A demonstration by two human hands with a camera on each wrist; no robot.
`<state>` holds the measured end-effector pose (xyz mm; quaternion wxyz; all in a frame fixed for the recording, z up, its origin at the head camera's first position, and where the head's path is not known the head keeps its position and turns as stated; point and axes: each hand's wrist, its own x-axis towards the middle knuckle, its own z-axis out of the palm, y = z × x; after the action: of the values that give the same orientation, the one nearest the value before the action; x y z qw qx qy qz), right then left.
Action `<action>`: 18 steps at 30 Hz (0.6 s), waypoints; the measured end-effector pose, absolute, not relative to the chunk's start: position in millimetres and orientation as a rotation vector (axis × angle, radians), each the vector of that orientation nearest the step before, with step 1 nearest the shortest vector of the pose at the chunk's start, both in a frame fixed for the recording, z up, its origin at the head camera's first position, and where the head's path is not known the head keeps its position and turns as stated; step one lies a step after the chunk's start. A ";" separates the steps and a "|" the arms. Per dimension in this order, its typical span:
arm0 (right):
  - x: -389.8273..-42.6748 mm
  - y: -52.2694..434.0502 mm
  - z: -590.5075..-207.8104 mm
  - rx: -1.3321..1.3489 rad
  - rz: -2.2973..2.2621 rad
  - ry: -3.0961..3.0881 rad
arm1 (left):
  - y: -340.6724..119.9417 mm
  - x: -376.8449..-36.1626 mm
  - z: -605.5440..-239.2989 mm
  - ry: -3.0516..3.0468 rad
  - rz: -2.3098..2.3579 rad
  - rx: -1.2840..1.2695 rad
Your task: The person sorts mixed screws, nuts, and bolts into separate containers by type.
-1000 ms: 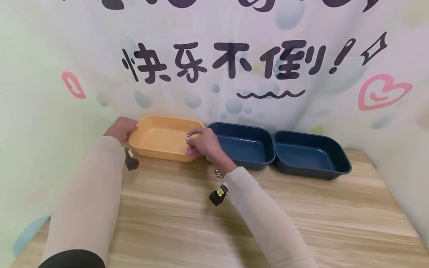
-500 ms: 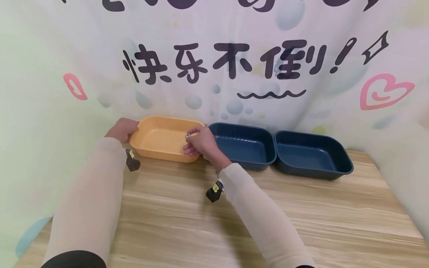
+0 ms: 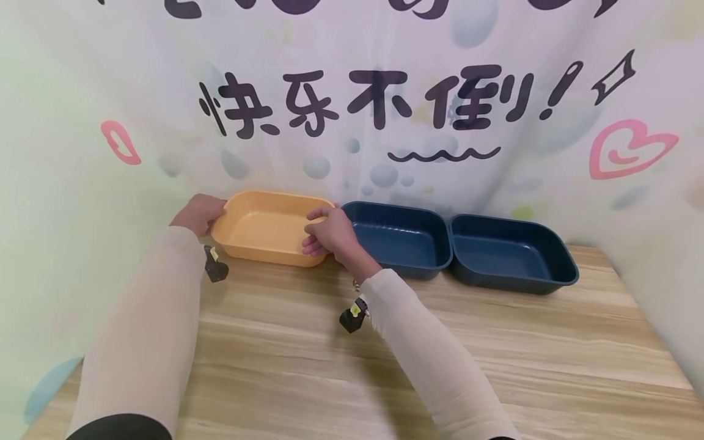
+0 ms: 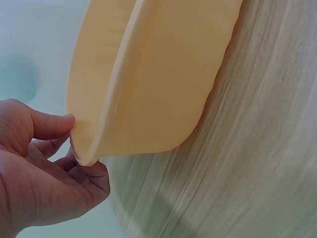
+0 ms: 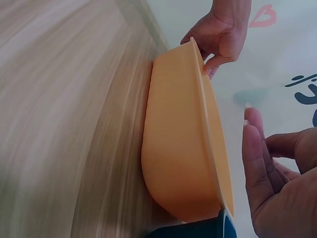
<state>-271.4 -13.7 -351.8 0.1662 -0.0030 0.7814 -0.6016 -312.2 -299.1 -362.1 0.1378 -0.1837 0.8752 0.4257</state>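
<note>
A yellow-orange plastic tub [image 3: 264, 229] with rounded corners stands on the wooden table by the backdrop. My left hand [image 3: 199, 212] pinches its rim at the left end; in the left wrist view the thumb [image 4: 54, 126] lies on the inner side and curled fingers are below the rim. Over the tub's right end is my right hand [image 3: 332, 235], with nothing seen between its fingers. In the right wrist view, its fingers [image 5: 257, 163] are extended and apart from the rim.
Two dark blue tubs stand in line to the right: the middle tub [image 3: 398, 235] close against the yellow one, the far tub [image 3: 508, 253] beside it. A printed cloth backdrop [image 3: 352, 153] rises behind. The wooden table [image 3: 275, 354] extends in front.
A small pale ring-like shape at my right fingertips no longer shows, and the thumb and forefinger have parted. My left hand and the tubs stay in place.
</note>
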 end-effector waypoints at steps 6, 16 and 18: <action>-269.5 -6.6 -356.4 -0.020 -1.704 2.228 | -297.9 -309.7 -361.5 2.537 1.244 -0.489; -253.0 17.0 -365.7 -0.051 -1.696 2.185 | -298.7 -308.5 -365.6 2.506 1.322 -0.526; -248.0 22.0 -367.5 -0.045 -1.687 2.177 | -298.7 -307.2 -365.9 2.498 1.342 -0.547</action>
<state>-248.0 22.0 -367.5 0.1921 -0.0162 0.7756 -0.6010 -307.2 -298.7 -365.9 0.1263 -0.1879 0.8580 0.4610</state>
